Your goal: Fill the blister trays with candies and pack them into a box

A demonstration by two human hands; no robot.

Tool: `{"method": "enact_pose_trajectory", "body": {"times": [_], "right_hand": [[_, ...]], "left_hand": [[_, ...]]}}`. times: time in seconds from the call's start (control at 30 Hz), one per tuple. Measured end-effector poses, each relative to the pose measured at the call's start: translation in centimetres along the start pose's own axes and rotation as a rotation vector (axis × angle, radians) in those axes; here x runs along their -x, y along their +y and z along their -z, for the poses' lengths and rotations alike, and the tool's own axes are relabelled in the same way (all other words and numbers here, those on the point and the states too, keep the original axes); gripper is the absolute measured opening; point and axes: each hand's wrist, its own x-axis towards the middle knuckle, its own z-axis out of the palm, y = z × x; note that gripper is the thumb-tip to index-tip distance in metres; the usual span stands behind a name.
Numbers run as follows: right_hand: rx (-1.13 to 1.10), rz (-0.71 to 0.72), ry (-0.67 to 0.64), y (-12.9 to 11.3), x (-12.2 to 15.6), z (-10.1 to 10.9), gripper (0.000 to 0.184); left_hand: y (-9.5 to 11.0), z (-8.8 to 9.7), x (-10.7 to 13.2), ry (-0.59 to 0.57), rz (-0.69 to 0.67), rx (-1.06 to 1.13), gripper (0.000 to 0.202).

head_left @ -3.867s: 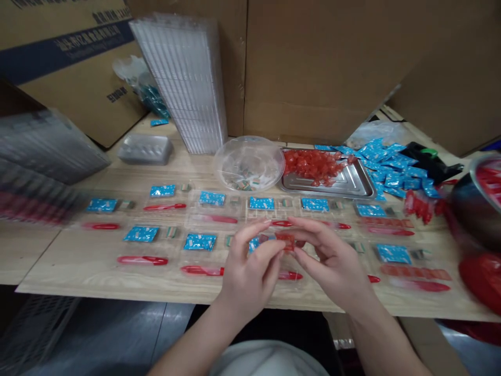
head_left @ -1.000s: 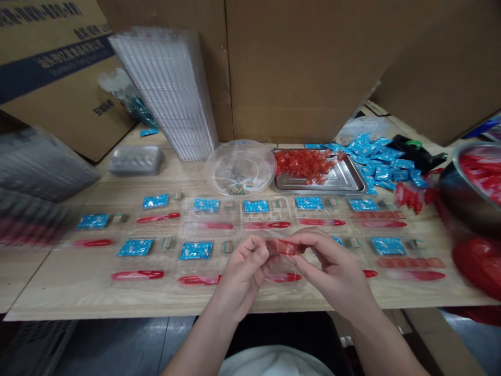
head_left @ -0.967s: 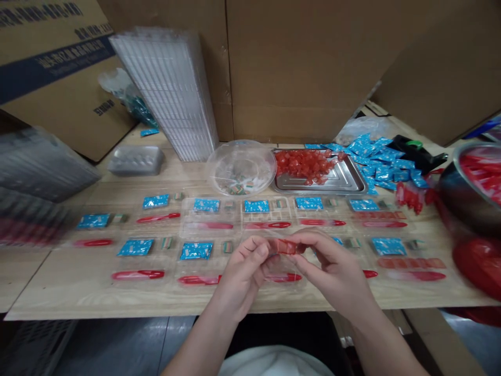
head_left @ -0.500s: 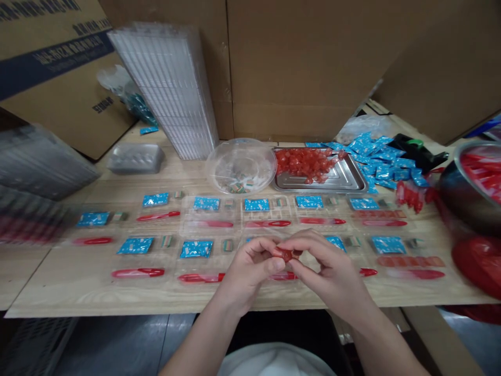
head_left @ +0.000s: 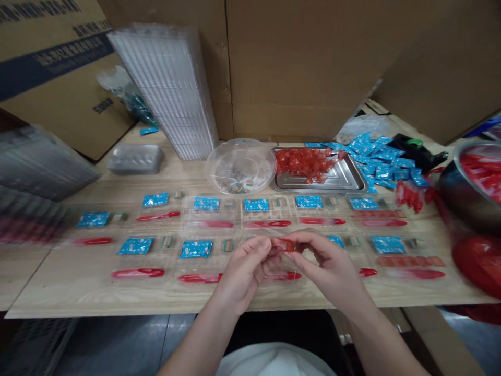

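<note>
Left hand: my left hand [head_left: 243,269] rises from the bottom of the frame, thumb on top, the other fingers curled in, pinching the left end of a red piece [head_left: 285,244].
Right hand: my right hand [head_left: 329,269] comes in from the lower right, index finger above and thumb below, pinching the right end.
Red piece: small and shiny, between my two hands, raised over the table [head_left: 78,292] in the middle of the frame.
In the way: my hands cover part of the front row of clear trays [head_left: 287,211]; what lies under them I cannot fully tell.
Behind: a round clear tub [head_left: 240,151] at upper centre with small striped bits inside; just beside it, a steel tray [head_left: 340,180] bearing a red heap [head_left: 303,163].
Sides: a tall plastic stack [head_left: 168,94] at upper left; loose blue packets [head_left: 385,154] at upper right; a steel bowl [head_left: 450,190] of red things at the right edge.
Count: in the clear trays I see ten blue packets, six back and four front; eleven red pens [head_left: 138,273], six back and five front; two segmented red strips [head_left: 409,261], both at right.
</note>
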Motion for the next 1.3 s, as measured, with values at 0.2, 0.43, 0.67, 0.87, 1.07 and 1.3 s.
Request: {"method": "enact_pose_trajectory", "body": {"times": [0.2, 0.43, 0.67, 0.87, 1.07, 1.3], "right_hand": [[0.095, 0.037, -0.019, 0.5, -0.1, 0.0, 0.016], [0.301, 0.234, 0.009, 0.1, 0.3, 0.2, 0.029], [0.398, 0.062, 0.13, 3.4, -0.2, 0.7, 0.014], [0.545, 0.269, -0.049, 2.6, -3.3, -4.0, 0.016], [0.589, 0.291, -0.227, 1.9, -5.2, -6.1, 0.011], [0.232, -0.026, 0.035, 3.6, -4.7, -4.6, 0.02]], "left_hand": [[0.0, -0.2, -0.3, 0.012, -0.013, -0.169, 0.021], [0.4, 0.0, -0.3, 0.075, -0.1, -0.373, 0.018], [3.5, 5.1, 3.6, 0.32, -0.75, -1.347, 0.005], [0.3, 6.4, 4.3, 0.121, -0.748, -1.778, 0.015], [-0.2, 7.5, 2.9, 0.064, -0.698, -1.931, 0.013], [1.4, 6.1, 2.5, 0.171, -0.664, -1.819, 0.014]]}}
